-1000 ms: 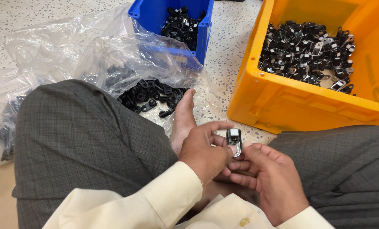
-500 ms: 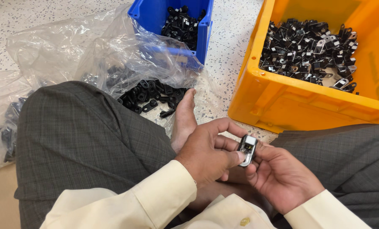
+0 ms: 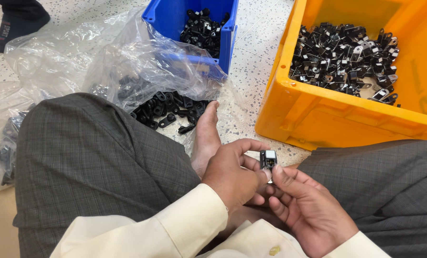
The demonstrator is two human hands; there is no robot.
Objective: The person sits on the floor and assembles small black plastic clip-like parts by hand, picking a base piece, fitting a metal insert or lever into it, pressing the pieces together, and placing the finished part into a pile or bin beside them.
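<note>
We take the orange crate (image 3: 318, 119) as our landmark. Just in front of its near wall, over our lap, our left hand (image 3: 235, 179) pinches a small black-and-metal part (image 3: 268, 159) between thumb and fingertips. Our right hand (image 3: 309, 210) sits just beneath it, its thumb touching the lower edge of the part and its fingers loosely curled. Both hands are closed on that one piece.

The grip is a fingertip pinch on a very small piece, so we judge the main risk to be a slip. If either thumb presses off-centre, the part could pop free and fall between our knees onto the speckled floor (image 3: 256, 81), near our bare foot (image 3: 206, 134).

Left of the crate lies a heap of loose black clips (image 3: 168, 110) on clear plastic sheeting (image 3: 79, 57), with a blue bin (image 3: 204, 28) of more behind it. A dropped part landing there would be hard to pick out again.
</note>
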